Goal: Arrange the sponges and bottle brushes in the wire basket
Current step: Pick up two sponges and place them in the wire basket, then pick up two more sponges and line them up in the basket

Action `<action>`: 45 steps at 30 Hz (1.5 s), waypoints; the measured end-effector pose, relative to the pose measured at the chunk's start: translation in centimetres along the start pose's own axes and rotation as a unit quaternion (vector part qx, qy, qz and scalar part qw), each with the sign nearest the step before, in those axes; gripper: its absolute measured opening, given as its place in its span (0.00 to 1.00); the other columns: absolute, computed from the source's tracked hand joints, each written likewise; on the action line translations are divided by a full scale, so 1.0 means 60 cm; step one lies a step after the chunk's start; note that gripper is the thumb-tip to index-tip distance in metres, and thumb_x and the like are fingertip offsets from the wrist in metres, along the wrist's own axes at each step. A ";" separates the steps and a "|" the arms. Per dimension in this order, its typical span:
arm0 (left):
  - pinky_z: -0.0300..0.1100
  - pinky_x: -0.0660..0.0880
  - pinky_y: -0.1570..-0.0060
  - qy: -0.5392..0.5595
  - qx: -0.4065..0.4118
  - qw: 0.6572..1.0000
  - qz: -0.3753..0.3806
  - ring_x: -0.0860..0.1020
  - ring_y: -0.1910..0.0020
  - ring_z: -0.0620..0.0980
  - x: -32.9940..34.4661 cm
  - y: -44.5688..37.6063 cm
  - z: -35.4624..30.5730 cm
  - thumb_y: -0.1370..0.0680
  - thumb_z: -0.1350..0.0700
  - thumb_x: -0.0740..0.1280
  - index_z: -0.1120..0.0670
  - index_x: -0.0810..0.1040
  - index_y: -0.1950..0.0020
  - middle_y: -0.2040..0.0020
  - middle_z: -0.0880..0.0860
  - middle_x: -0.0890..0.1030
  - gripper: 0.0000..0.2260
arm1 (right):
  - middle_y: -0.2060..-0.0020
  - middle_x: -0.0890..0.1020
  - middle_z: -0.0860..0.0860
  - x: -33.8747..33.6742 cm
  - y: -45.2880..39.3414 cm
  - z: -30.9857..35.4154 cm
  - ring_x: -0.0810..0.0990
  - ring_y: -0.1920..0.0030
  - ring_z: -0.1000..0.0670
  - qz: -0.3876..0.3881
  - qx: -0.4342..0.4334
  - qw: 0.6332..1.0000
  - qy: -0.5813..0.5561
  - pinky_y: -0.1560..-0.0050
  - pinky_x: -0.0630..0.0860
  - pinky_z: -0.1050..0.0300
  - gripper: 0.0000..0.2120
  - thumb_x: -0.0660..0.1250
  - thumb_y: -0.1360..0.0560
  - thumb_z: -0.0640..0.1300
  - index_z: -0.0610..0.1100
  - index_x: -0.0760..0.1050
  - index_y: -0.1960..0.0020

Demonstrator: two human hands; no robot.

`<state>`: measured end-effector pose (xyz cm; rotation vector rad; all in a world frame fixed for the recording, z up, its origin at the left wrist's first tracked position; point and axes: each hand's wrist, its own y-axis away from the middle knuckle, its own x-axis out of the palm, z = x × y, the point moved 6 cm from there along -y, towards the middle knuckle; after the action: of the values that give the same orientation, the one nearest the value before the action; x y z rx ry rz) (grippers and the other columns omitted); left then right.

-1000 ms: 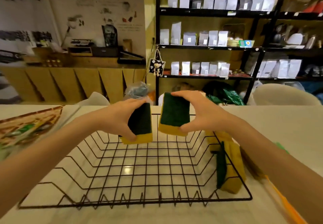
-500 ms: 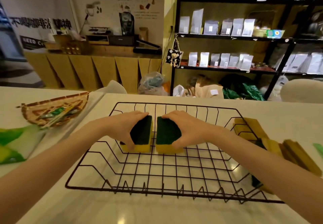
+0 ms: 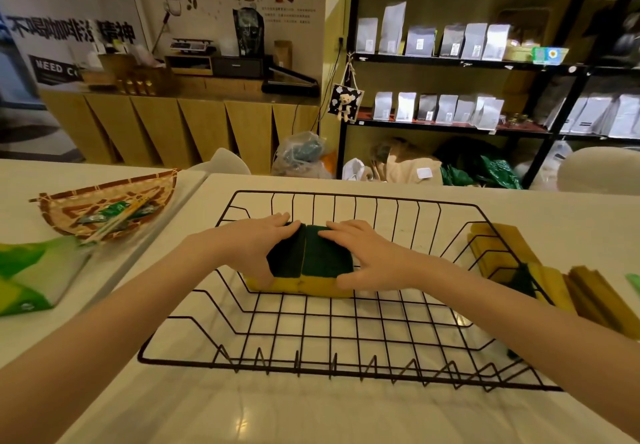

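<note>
Black wire basket (image 3: 346,333) on white tabletop (image 3: 311,409), left hand (image 3: 254,248) grasping left sponge (image 3: 287,263), right hand (image 3: 367,256) grasping right sponge (image 3: 325,263) — sponges touching, green side up, lying on the basket floor under both grips, spare sponges (image 3: 498,253) outside the basket, beyond the right grip

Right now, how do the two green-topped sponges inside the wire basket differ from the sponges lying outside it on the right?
The two green-and-yellow sponges in the black wire basket lie flat, green side up, edges touching: one under the left hand, one under the right hand. The loose sponges outside sit untouched on the white table, mostly yellow showing, untidy. All look like the same type.
</note>
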<state>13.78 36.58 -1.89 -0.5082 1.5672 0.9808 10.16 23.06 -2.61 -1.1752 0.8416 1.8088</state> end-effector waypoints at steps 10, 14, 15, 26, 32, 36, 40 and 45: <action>0.48 0.58 0.28 -0.029 -0.044 0.995 0.088 0.50 0.25 0.53 -0.005 -0.007 -0.004 0.31 0.52 0.72 0.51 0.41 0.25 0.23 0.54 0.47 0.47 | 0.25 0.52 0.46 -0.003 -0.001 0.001 0.48 0.27 0.46 0.030 0.006 0.998 0.061 0.28 0.52 0.49 0.35 0.64 0.28 0.52 0.48 0.51 0.26; 0.48 0.68 0.35 -0.061 -0.075 0.985 0.142 0.66 0.33 0.55 -0.031 0.001 -0.025 0.32 0.45 0.71 0.50 0.52 0.26 0.28 0.55 0.63 0.42 | 0.32 0.65 0.45 -0.032 0.014 0.022 0.60 0.32 0.46 0.010 -0.006 1.000 0.020 0.33 0.62 0.49 0.34 0.69 0.30 0.51 0.45 0.58 0.29; 0.48 0.69 0.36 -0.062 -0.076 0.983 0.154 0.68 0.35 0.55 -0.040 0.003 -0.034 0.32 0.43 0.70 0.51 0.56 0.27 0.30 0.54 0.67 0.39 | 0.33 0.66 0.45 -0.043 0.021 0.024 0.61 0.33 0.45 0.000 -0.005 1.000 0.007 0.34 0.63 0.50 0.33 0.69 0.30 0.51 0.44 0.60 0.30; 0.47 0.56 0.29 -0.023 0.060 0.988 0.143 0.61 0.28 0.49 -0.151 -0.003 -0.232 0.26 0.42 0.61 0.51 0.57 0.27 0.26 0.49 0.62 0.31 | 0.38 0.74 0.54 -0.162 0.172 -0.057 0.70 0.41 0.56 -0.088 0.077 0.993 -0.028 0.46 0.65 0.63 0.26 0.68 0.30 0.53 0.52 0.66 0.34; 0.44 0.57 0.31 0.000 0.147 0.980 0.133 0.63 0.29 0.46 -0.177 -0.036 -0.344 0.26 0.42 0.62 0.48 0.61 0.28 0.28 0.46 0.66 0.28 | 0.39 0.75 0.53 -0.199 0.290 -0.132 0.72 0.42 0.56 -0.159 0.152 0.974 -0.059 0.44 0.69 0.62 0.24 0.68 0.30 0.51 0.52 0.68 0.35; 0.42 0.65 0.35 0.027 0.214 0.973 0.080 0.70 0.36 0.46 -0.188 -0.062 -0.413 0.25 0.46 0.62 0.51 0.69 0.32 0.34 0.48 0.73 0.22 | 0.39 0.75 0.52 -0.194 0.352 -0.174 0.72 0.41 0.54 -0.188 0.190 0.960 -0.082 0.46 0.69 0.63 0.23 0.68 0.30 0.50 0.51 0.68 0.36; 0.45 0.69 0.36 0.047 0.259 0.965 0.014 0.74 0.40 0.47 -0.192 -0.099 -0.452 0.25 0.47 0.63 0.50 0.73 0.36 0.38 0.48 0.77 0.19 | 0.36 0.72 0.53 -0.167 0.392 -0.203 0.70 0.41 0.55 -0.179 0.205 0.957 -0.101 0.44 0.70 0.62 0.28 0.71 0.32 0.48 0.52 0.66 0.35; 0.39 0.70 0.43 0.091 0.272 0.956 -0.069 0.74 0.41 0.47 -0.185 -0.142 -0.474 0.24 0.51 0.64 0.51 0.73 0.37 0.37 0.51 0.76 0.16 | 0.29 0.62 0.55 -0.112 0.410 -0.220 0.62 0.38 0.60 -0.151 0.205 0.955 -0.154 0.37 0.63 0.62 0.43 0.75 0.37 0.50 0.55 0.54 0.29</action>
<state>6.40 6.71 5.69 -0.3161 1.8506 0.3722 -4.68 -1.13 1.60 -0.6884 0.7600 1.4280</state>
